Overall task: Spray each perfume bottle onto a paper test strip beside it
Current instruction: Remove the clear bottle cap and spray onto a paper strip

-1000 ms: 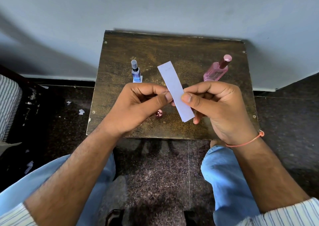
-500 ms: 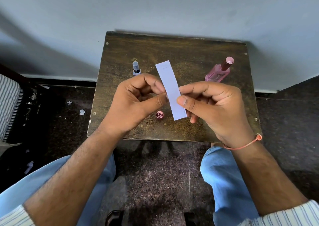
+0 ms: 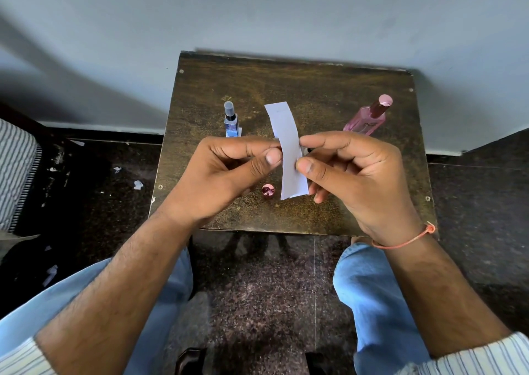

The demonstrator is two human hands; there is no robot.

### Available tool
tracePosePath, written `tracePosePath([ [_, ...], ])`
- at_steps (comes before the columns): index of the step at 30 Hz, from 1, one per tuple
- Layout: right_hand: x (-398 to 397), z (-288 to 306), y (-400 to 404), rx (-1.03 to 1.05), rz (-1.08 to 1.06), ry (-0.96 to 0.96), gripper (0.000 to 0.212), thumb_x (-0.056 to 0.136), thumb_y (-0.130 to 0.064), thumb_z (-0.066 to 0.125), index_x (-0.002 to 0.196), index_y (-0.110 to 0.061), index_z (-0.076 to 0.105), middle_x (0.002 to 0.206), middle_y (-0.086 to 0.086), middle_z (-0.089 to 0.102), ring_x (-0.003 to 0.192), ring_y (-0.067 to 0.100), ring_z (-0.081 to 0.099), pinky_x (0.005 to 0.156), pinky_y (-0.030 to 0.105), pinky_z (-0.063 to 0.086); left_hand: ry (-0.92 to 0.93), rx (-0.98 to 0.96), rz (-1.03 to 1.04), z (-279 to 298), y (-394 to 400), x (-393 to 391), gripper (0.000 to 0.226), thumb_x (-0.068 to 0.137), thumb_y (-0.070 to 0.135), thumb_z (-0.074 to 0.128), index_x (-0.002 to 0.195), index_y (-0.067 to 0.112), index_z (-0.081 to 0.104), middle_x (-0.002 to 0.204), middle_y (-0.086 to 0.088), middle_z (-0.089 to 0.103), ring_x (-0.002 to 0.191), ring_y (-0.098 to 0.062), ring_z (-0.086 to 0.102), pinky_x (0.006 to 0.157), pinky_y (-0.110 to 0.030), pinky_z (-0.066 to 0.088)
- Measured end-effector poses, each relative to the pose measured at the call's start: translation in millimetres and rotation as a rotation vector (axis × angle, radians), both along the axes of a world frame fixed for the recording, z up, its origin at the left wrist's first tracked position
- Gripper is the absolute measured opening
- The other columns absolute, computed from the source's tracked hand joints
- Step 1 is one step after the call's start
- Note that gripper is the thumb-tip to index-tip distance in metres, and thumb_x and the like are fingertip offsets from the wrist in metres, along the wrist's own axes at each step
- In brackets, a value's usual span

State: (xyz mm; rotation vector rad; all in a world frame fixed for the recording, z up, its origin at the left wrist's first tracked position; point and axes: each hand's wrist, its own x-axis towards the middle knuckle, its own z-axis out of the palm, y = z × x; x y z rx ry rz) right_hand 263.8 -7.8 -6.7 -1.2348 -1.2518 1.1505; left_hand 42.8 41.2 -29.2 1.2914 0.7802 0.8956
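**One head-worn view, looking steeply down**

There is a single wide-angle view, taken from the person's head and aimed forward and down. It sits close above the small dark brown wooden counter (image 3: pixel 300 88), whose far edge meets a pale grey wall (image 3: pixel 257 11) at the top of the picture. The near edge of the counter lies at mid-height. Both bare forearms enter from the bottom corners, and the left hand (image 3: pixel 226 174) and right hand (image 3: pixel 357 174) meet near the centre. Blue-trousered knees and speckled dark floor (image 3: pixel 257 283) fill the lower part. Straight lines bow toward the edges.
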Motion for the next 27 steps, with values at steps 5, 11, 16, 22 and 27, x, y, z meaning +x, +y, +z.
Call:
tracePosePath([
  [5, 0.0, -1.2, -0.6, 0.003, 0.003, -0.003, 0.027, 0.088, -0.011, 0.083, 0.113, -0.021, 0.080, 0.089, 0.008, 0.082, 0.059, 0.026, 0.072, 0.050, 0.038, 0.061, -0.005, 0.000, -0.018, -2.1, 0.3, -0.5, 0.023, 0.099, 0.022, 0.069, 0.114, 0.012, 0.084, 0.092, -0.006, 0.079, 0.051, -0.008, 0.044, 0.054, -0.021, 0.039],
  [11, -0.4, -3.4, 0.1, 0.008, 0.006, 0.003, 0.029, 0.090, -0.001, 0.082, 0.113, -0.020, 0.080, 0.089, 0.007, 0.082, 0.058, 0.024, 0.070, 0.049, 0.037, 0.061, -0.018, -0.010, -0.028, -2.6, -1.4, -0.3, 0.016, 0.101, 0.007, 0.068, 0.113, 0.006, 0.078, 0.094, 0.010, 0.081, 0.056, 0.004, 0.055, 0.057, -0.012, 0.044],
  [16, -0.3, -3.7, 0.3, 0.012, 0.006, 0.001, 0.031, 0.091, 0.001, 0.082, 0.112, -0.022, 0.080, 0.088, 0.005, 0.082, 0.058, 0.023, 0.070, 0.050, 0.039, 0.062, -0.034, 0.022, -0.025, -0.5, -1.8, 0.9, 0.017, 0.101, 0.015, 0.073, 0.104, 0.002, 0.083, 0.105, -0.014, 0.078, 0.058, 0.006, 0.058, 0.060, -0.010, 0.045],
  [22, 0.3, -3.4, -0.6, 0.008, 0.008, -0.003, 0.030, 0.091, 0.000, 0.081, 0.112, -0.021, 0.080, 0.090, 0.008, 0.082, 0.059, 0.024, 0.071, 0.050, 0.037, 0.062, -0.031, 0.012, -0.037, -4.7, -0.4, -0.8, 0.016, 0.099, 0.023, 0.072, 0.105, 0.020, 0.087, 0.098, -0.011, 0.078, 0.052, -0.008, 0.045, 0.053, -0.021, 0.038],
  [27, 0.1, -2.7, -0.4, 0.010, 0.018, 0.000, 0.031, 0.091, -0.001, 0.081, 0.114, -0.022, 0.080, 0.092, 0.006, 0.082, 0.060, 0.023, 0.072, 0.051, 0.035, 0.062, -0.031, 0.009, -0.028, -4.6, -1.3, -0.2, 0.016, 0.102, 0.015, 0.072, 0.112, 0.008, 0.081, 0.098, 0.005, 0.082, 0.054, -0.002, 0.050, 0.055, -0.016, 0.042],
])
